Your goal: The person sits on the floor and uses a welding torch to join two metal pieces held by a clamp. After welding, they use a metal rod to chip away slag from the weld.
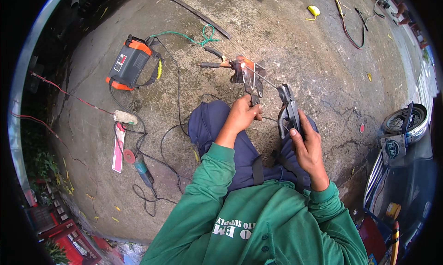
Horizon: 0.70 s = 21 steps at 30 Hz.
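Observation:
My left hand [241, 115] is closed on the lower end of a dark metal bracket [251, 86] in front of my knees. The bracket's upper part is a rusty orange-brown plate, resting at the ground. In my right hand [308, 149] is a black welding electrode holder [289, 105], my fingers wrapped round its handle. A thin welding rod [263, 76] sticks out of its jaws toward the upper left, its far end close to the orange plate. I cannot tell whether it touches. A clamp [214, 63] with dark handles and copper-coloured jaws sits at the plate's left side.
A grey-and-orange welding machine [131, 64] stands at the left, with cables trailing over the concrete. Nearer lies an angle grinder [141, 169] beside a pink-and-white strip [118, 149]. A flat metal bar [200, 16] lies far off. A motorcycle wheel [406, 119] is at the right.

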Each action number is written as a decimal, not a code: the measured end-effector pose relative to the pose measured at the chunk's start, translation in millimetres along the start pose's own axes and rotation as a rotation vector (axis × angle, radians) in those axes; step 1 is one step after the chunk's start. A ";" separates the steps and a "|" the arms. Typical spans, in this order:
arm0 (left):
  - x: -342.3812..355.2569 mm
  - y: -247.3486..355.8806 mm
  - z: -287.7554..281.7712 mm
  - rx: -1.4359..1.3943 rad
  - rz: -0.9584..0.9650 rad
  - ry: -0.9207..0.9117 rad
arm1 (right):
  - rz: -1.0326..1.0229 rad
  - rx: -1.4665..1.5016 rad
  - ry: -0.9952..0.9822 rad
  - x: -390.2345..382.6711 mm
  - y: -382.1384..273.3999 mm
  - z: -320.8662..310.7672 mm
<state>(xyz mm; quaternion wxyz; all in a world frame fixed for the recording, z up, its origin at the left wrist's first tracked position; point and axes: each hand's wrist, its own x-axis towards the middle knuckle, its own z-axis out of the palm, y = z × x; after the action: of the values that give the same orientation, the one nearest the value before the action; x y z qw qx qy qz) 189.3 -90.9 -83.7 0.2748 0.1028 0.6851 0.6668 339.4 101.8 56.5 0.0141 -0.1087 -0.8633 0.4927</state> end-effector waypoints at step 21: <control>0.1 2.7 0.7 0.013 -0.021 0.003 | -0.042 -0.034 0.039 2.5 7.6 5.0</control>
<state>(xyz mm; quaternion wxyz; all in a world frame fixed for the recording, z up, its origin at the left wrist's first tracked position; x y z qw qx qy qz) 189.0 -90.0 -81.0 0.2800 0.0963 0.6909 0.6595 337.6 101.8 47.3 0.0393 -0.1003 -0.8731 0.4755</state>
